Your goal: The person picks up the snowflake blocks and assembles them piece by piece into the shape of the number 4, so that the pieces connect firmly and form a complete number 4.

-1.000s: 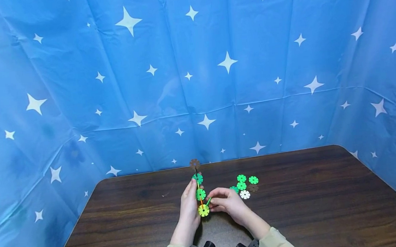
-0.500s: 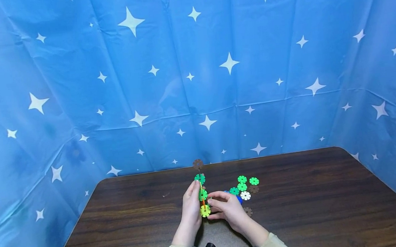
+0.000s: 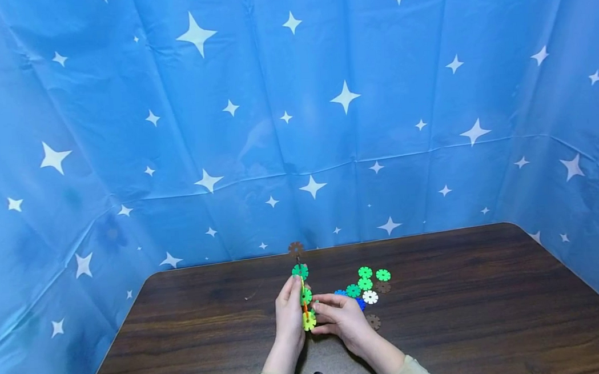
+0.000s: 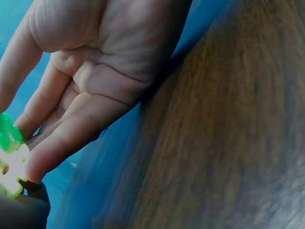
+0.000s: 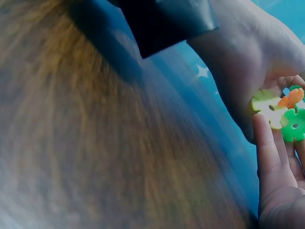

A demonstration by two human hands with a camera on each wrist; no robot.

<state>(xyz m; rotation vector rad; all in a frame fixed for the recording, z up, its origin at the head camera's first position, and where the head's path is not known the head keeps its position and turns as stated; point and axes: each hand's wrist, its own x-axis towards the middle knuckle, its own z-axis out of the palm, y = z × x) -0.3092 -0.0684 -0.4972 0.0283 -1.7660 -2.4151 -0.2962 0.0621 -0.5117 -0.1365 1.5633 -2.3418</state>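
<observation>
My left hand (image 3: 289, 313) grips an upright chain of slotted plastic discs by its side. From top to bottom show a brown disc (image 3: 296, 249), a teal-green disc (image 3: 300, 271), a green disc (image 3: 306, 296) and a yellow disc (image 3: 309, 321), with an orange disc (image 3: 306, 309) edge-on above the yellow one. My right hand (image 3: 346, 321) pinches another green disc (image 5: 294, 125) against the yellow disc's right side; in the head view its fingers mostly hide it. A right fingertip touches the yellow disc (image 5: 269, 109) in the right wrist view.
Loose discs lie on the dark wooden table (image 3: 466, 302) right of my hands: several green ones (image 3: 365, 284), a white one (image 3: 370, 297), blue ones (image 3: 360, 304) and brown ones (image 3: 373, 322). A blue star-patterned curtain (image 3: 326, 122) hangs behind the table.
My right fingers have closed in on the yellow disc with the green disc, which now shows less. The right hand has shifted slightly, uncovering blue discs and a brown one behind it.
</observation>
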